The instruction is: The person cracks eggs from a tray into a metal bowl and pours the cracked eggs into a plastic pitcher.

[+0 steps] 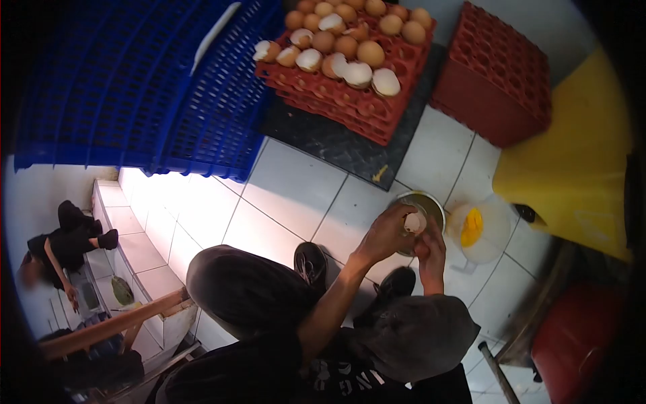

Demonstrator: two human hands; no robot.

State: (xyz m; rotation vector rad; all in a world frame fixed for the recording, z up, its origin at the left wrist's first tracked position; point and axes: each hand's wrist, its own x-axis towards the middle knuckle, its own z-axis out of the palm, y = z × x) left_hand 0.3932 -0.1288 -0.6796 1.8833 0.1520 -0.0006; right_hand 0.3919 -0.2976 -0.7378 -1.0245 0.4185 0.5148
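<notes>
My left hand (390,232) and my right hand (431,250) come together over a round metal bowl (439,210) on the tiled floor. Between them is a cracked eggshell (414,223), its pale inside facing up, with the fingers of both hands curled at its sides. Just right of the bowl stands a translucent container (490,246) with yellow yolks (472,226) in it. Beyond the hands, stacked red egg trays (356,111) carry whole brown eggs (370,52) and broken shells (386,81).
Blue plastic crates (134,87) stand at upper left. Another stack of red trays (491,74) is at upper right, beside a yellow container (572,155). A red rounded object (579,337) is at lower right. Another person (64,252) is at far left, beyond a wooden rail (121,323).
</notes>
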